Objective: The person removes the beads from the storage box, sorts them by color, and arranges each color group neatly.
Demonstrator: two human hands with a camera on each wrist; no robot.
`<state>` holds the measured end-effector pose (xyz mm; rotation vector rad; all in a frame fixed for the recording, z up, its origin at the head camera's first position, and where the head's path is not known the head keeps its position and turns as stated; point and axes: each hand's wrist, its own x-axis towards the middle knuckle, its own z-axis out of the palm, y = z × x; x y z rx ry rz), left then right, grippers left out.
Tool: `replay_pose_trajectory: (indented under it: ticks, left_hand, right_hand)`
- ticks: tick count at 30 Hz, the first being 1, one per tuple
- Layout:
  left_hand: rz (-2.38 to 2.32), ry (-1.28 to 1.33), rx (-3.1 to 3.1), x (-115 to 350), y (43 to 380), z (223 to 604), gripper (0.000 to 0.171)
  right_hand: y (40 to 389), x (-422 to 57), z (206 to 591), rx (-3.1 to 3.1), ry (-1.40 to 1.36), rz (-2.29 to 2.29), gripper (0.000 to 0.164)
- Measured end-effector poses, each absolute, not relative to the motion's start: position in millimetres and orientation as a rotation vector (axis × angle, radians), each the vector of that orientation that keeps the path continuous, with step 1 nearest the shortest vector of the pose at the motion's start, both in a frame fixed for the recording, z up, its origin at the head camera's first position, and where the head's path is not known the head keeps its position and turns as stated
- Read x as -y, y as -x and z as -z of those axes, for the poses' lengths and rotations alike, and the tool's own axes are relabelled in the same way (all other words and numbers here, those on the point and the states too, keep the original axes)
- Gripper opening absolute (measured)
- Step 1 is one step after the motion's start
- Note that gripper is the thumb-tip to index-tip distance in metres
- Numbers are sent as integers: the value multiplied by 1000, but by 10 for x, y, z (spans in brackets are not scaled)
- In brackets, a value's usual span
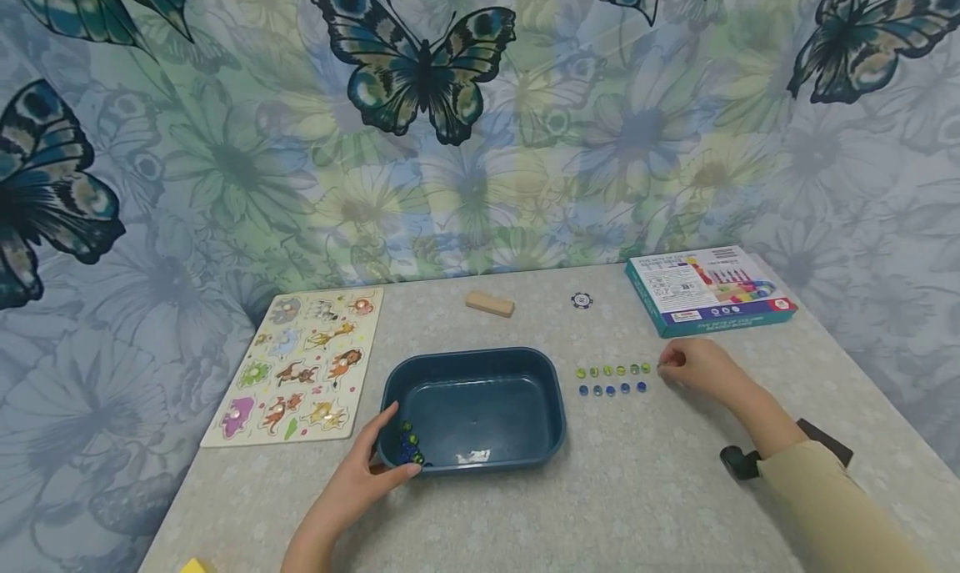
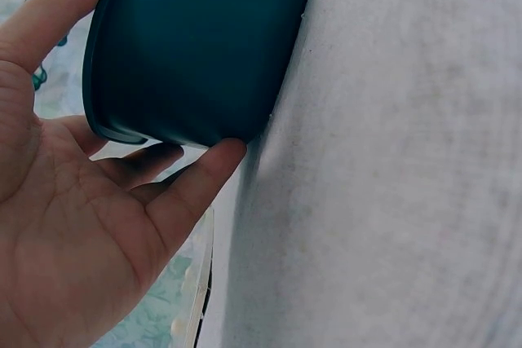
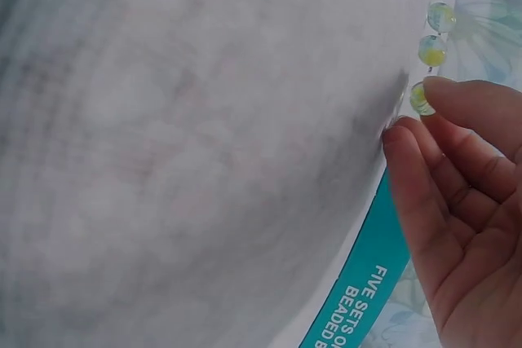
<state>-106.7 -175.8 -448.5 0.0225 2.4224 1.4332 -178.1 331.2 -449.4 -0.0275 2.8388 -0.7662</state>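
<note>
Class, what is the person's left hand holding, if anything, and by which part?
The left hand holds the blue tray by its near left corner.

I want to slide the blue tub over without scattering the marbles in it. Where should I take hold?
Probably the rim of the blue tub at its two short ends, coming from left and right: it stands upright, longest from left to right, with raised walls to hold. Keep it level, since the loose marbles gather in its near left corner.

The table (image 1: 637,498) carries a puzzle board (image 1: 306,394), blue tub (image 1: 480,410), wooden block (image 1: 490,304), chip (image 1: 582,301), marbles (image 1: 621,370) and box (image 1: 697,289).
</note>
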Motion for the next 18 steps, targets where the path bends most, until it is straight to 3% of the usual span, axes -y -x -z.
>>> replay_pose_trajectory:
  ticks: [18]
  left_hand:
    - [-1454,-36,-2416,1777,1058,4510,91]
  right_hand:
    - [1761,-3183,4344,-2833,3,738,21]
